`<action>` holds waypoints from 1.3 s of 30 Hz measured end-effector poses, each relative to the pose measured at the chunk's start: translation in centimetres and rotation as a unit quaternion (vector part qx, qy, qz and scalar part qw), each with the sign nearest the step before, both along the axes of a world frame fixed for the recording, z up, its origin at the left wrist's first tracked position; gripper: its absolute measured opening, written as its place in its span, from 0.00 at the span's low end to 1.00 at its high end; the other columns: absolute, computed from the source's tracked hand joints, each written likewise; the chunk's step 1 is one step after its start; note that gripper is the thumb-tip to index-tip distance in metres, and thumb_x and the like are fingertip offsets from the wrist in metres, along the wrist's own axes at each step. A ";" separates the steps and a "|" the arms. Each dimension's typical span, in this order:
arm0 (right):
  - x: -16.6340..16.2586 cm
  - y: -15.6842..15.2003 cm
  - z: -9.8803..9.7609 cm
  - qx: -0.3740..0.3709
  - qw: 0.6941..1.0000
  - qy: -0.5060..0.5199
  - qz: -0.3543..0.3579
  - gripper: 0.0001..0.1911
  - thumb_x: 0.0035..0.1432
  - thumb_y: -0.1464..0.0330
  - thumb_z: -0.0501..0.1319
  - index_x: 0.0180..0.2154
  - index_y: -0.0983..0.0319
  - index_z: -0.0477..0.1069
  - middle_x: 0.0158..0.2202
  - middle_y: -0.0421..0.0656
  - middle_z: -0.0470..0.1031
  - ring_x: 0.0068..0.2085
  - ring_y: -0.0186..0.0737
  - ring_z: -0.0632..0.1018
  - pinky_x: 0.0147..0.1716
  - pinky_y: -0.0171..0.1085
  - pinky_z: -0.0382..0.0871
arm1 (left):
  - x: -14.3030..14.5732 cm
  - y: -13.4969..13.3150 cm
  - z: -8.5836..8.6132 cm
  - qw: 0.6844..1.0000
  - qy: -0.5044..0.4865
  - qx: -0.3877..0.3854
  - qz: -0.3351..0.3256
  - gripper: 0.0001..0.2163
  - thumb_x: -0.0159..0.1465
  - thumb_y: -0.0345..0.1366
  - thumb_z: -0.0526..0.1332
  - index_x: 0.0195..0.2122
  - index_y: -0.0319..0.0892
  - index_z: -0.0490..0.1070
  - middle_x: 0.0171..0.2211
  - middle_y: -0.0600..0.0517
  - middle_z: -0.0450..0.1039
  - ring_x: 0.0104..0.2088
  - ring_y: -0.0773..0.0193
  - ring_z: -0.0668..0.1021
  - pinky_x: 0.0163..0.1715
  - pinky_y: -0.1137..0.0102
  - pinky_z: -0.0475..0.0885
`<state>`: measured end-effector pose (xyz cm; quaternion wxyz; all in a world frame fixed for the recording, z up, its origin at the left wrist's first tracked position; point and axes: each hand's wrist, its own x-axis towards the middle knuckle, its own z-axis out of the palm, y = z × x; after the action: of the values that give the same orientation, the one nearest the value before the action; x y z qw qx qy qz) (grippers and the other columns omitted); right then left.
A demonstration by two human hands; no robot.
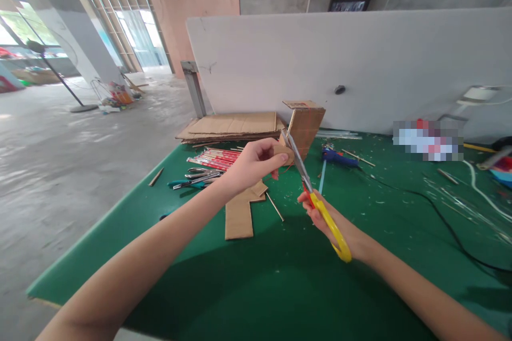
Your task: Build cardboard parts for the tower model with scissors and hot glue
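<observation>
Between the thumb and fingers of my left hand (260, 162) is a small piece of cardboard (283, 154), raised above the green table. My right hand (320, 216) grips a pair of scissors (323, 212) with yellow and red handles. The metal blades point up and away, right at the cardboard's edge; I cannot tell whether they are cutting into it. Below my left hand, a cut cardboard strip (239, 221) lies flat on the table. A folded cardboard form (307, 128) stands upright just behind the blades.
Flat cardboard sheets (236, 123) are stacked at the back left, with red-and-white wrapped sticks (214, 160) and metal tools (198, 176) in front. To the right lie a blue glue gun (340, 158) and its black cord (424, 200). A white panel (340, 58) borders the green table (276, 282).
</observation>
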<state>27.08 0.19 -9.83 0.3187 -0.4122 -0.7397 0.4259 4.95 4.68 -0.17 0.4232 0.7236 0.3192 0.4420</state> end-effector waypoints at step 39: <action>-1.6 -0.3 2.3 -0.004 0.998 0.005 -0.062 0.27 0.51 0.40 0.52 0.33 0.57 0.60 0.29 0.39 0.62 0.28 0.36 0.67 0.31 0.38 0.72 | 1.7 -1.2 0.0 0.991 0.011 -0.016 0.129 0.05 0.60 0.32 0.56 0.30 0.37 0.68 0.22 0.55 0.65 0.21 0.73 0.74 0.21 0.76 0.69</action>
<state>25.47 -0.09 -7.57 0.3470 -0.4565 -0.7091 0.4103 6.62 3.43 -0.13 0.3704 0.6744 0.4218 0.4797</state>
